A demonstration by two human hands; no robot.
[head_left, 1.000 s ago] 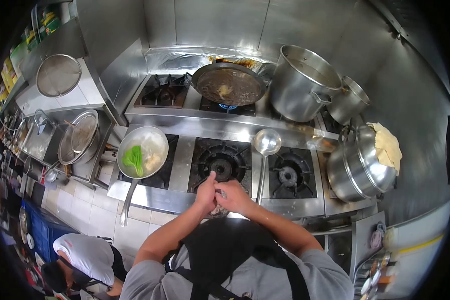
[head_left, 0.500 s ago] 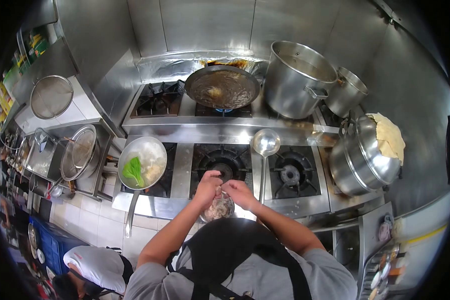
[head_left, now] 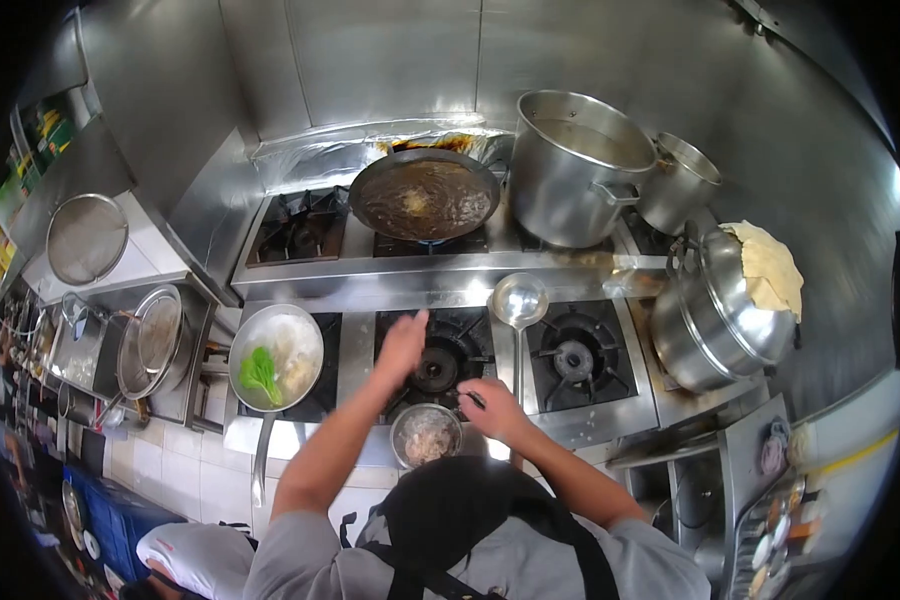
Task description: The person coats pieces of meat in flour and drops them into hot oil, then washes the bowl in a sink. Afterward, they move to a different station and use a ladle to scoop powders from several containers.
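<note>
My left hand (head_left: 403, 347) reaches out over the front middle burner (head_left: 436, 370). Its fingers look curled, with one digit pointing up; whatever they hold is hidden. My right hand (head_left: 492, 411) is closed near the right edge of that burner, and a small dark shape shows at its fingertips, too small to name. Between my forearms, close to my body, sits a metal bowl (head_left: 398, 440) holding a pale pinkish mixture (head_left: 430, 440) that resembles raw minced meat. A ladle (head_left: 519, 303) lies to the right of both hands, bowl end away from me.
At the back, a wok (head_left: 365, 215) of bubbling brown liquid stands beside a tall stockpot (head_left: 555, 190) and smaller pot (head_left: 678, 185). To the left is a frying pan (head_left: 285, 325) with a green leaf (head_left: 259, 376). A lidded steel pot (head_left: 715, 310) stands right. Another person (head_left: 195, 560) is lower left.
My hands have come apart from above the bowl. The left has moved forward over the burner and the right slightly right, uncovering the bowl. The camera view has shifted a little.
</note>
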